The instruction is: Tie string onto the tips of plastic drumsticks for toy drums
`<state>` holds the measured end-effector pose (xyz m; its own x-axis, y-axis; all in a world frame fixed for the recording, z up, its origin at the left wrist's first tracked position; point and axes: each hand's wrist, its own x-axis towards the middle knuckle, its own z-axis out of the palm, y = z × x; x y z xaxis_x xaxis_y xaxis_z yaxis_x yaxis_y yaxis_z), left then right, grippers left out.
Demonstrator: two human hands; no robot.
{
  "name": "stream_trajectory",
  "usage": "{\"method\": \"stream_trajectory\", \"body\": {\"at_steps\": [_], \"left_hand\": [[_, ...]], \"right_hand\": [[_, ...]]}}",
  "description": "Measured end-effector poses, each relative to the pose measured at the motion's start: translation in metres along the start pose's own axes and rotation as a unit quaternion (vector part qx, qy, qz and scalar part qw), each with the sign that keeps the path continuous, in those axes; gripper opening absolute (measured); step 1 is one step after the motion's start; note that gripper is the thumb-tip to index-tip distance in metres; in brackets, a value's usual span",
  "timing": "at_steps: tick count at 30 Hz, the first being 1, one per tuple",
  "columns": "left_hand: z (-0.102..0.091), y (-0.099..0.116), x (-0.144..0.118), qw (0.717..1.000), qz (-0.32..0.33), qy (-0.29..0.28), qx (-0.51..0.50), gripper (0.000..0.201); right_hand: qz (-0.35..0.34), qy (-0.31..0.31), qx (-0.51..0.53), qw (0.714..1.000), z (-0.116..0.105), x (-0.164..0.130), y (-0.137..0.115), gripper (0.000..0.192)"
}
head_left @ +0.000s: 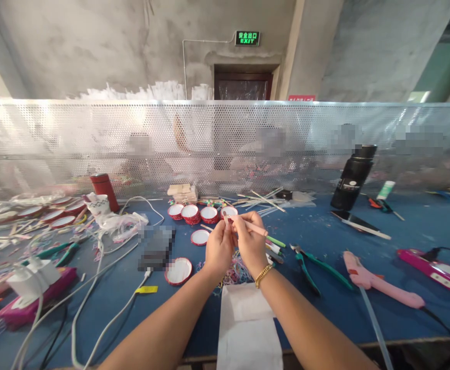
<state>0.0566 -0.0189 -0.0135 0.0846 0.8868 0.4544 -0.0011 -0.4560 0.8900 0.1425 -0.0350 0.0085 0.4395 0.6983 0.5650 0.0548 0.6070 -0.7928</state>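
One blue table (309, 231) bears two flasks: one black flask (350, 182), one red flask (105, 192). One pink glue gun (371, 280) lies at right. Mid-table, the right hand (252, 244) grips one pink rod (256, 229); the left hand (220, 247) pinches one small flat stick (225, 217), tip upward.

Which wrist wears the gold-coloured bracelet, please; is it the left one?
No, the gold-coloured bracelet circles the wrist of the right hand.

Held tool (256, 228) pale pink; discs (179, 271) red, white; glue gun (365, 278) pink; tabletop (313, 226) blue.
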Motion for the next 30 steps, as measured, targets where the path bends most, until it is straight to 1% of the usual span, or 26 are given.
{"method": "stream_trajectory", "body": {"at_steps": [4,9,14,22,30], "left_hand": [[0.0001,-0.0002,0.0002,1.000,0.000,0.005,0.001,0.041],[-0.0002,-0.0016,0.0008,1.000,-0.003,0.005,0.010,0.042],[0.0000,-0.0020,0.0009,1.000,-0.005,0.002,0.002,0.041],[-0.0006,0.0016,-0.0001,1.000,-0.004,0.008,0.028,0.040],[-0.0020,-0.0050,0.0021,0.999,0.002,0.012,0.037,0.039]], "right_hand": [[0.002,-0.013,-0.005,1.000,-0.0004,0.0001,0.0010,0.029],[0.004,0.002,0.000,1.000,0.0003,0.0005,0.0014,0.027],[0.008,-0.010,0.008,1.000,0.0013,-0.0002,0.0017,0.028],[0.002,-0.016,0.009,1.000,0.0006,0.0000,0.0023,0.027],[0.002,-0.016,-0.003,1.000,0.0002,0.0001,0.0048,0.030]]}}
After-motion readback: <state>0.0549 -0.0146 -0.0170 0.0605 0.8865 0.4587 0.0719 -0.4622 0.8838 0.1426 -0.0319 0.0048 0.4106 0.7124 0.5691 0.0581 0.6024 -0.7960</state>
